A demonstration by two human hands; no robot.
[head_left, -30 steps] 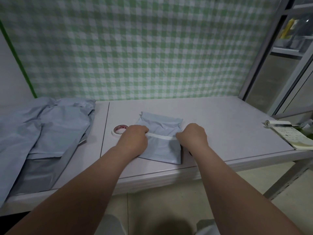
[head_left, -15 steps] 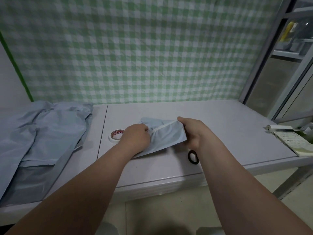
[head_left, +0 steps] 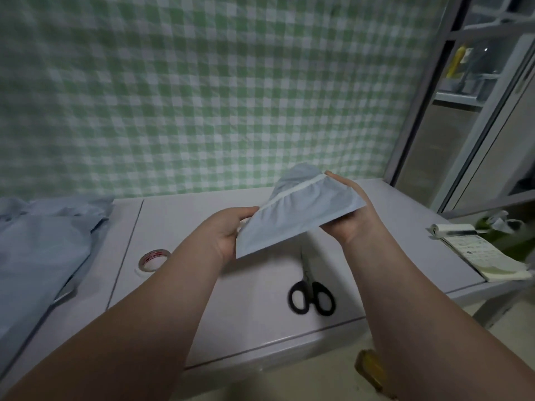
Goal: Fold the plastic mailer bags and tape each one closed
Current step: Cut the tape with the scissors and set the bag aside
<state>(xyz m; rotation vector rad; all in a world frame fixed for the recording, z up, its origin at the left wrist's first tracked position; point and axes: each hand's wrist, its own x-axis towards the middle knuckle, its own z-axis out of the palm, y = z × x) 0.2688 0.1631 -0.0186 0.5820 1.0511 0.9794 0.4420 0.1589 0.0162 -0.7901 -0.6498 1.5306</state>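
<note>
Your left hand [head_left: 224, 231] and right hand [head_left: 354, 227] gripped one folded, taped mailer [head_left: 304, 217]; unfolded bags [head_left: 43, 241] lay at the table's [head_left: 202, 302] left end.

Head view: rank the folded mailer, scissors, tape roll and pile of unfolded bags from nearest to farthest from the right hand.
From the right hand:
1. folded mailer, in its grip, raised.
2. scissors, on the table just below.
3. tape roll, farther left on the table.
4. pile of unfolded bags, at the far left.
</note>
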